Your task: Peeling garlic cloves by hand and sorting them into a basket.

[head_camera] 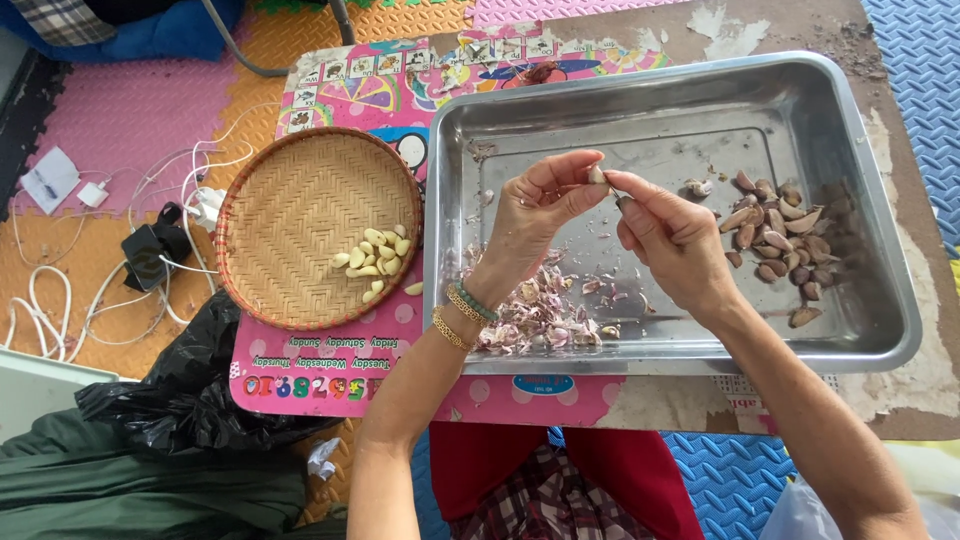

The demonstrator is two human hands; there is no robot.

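Observation:
Over a steel tray (880,290), my left hand (535,205) and my right hand (675,240) meet at the fingertips and pinch one small garlic clove (597,175) between them. Unpeeled cloves (785,240) lie heaped in the tray's right part. Torn papery skins (540,305) are piled in its near left corner, under my left wrist, which wears bangles. To the left, a round woven basket (290,200) holds several peeled pale cloves (378,258) near its right rim.
Tray and basket rest on a low colourful children's table (330,380) with a worn top. On the foam floor mats at left lie white cables and chargers (150,250). A black plastic bag (190,385) sits by the near left corner.

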